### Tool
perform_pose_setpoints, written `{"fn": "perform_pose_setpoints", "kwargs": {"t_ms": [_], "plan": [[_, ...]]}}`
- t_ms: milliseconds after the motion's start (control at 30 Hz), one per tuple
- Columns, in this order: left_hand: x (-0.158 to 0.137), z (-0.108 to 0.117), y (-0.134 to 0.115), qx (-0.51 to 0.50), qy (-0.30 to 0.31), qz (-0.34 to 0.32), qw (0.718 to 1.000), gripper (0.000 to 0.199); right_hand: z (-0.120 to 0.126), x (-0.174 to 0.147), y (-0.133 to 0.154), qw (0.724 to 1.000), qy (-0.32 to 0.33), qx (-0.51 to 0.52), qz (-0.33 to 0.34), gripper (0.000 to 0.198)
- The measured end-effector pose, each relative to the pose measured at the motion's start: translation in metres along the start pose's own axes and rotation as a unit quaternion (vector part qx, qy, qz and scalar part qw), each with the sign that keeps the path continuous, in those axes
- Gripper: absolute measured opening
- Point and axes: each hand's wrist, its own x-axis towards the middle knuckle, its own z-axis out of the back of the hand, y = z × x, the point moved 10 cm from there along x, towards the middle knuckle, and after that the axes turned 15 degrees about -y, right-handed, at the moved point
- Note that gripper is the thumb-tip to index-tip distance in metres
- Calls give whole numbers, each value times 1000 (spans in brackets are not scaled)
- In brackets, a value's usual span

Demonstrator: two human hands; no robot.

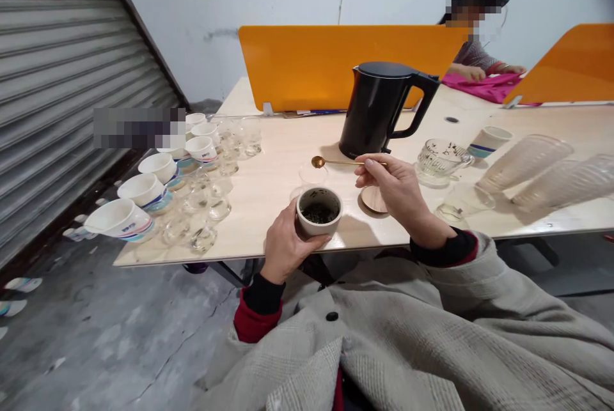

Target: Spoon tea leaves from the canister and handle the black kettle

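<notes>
My left hand is wrapped round a small pale jar at the table's front edge, tilted so its dark, leafy contents show. Between the fingers and thumb of my right hand is a gold-coloured spoon, held level above the table with its bowl pointing left. Something brownish shows in the spoon's bowl. Behind the jar stands a clear plastic cup, partly hidden by it. A round wooden lid lies flat under my right hand.
A black kettle stands behind the spoon. Paper cups and clear cups crowd the left side. To the right are a glass cup with leaf bits and stacked plastic cups. Beyond the orange divider, another person handles pink cloth.
</notes>
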Motion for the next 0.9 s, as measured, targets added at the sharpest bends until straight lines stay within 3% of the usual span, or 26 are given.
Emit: {"fn": "perform_pose_setpoints", "kwargs": {"t_ms": [100, 167, 267, 367, 500, 667, 800, 833, 900], "plan": [[0, -1, 2, 0, 2, 6, 1000, 94, 22, 7, 1, 998, -38, 28, -34, 24], [0, -1, 3, 4, 6, 11, 1000, 95, 48, 17, 11, 996, -80, 28, -20, 18], [-1, -1, 5, 9, 6, 15, 1000, 96, 106, 36, 36, 982, -187, 0, 25, 8], [0, 1, 5, 12, 0, 6, 1000, 93, 172, 53, 52, 947, -309, -71, 50, 18], [1, 2, 5, 13, -11, -3, 1000, 94, 229, 74, 39, 913, -360, -191, 13, 20], [1, 2, 7, 15, -12, -2, 1000, 96, 247, 92, 0, 892, -311, -320, -67, 19], [1, 3, 7, 25, -17, -6, 1000, 97, 244, 96, -5, 890, -268, -361, -74, 15], [1, 3, 6, 26, -17, -8, 999, 97, 244, 96, -1, 877, -257, -400, -65, 16], [1, 3, 6, 26, -17, -12, 999, 98, 244, 90, 15, 812, -249, -528, -29, 27]]}}
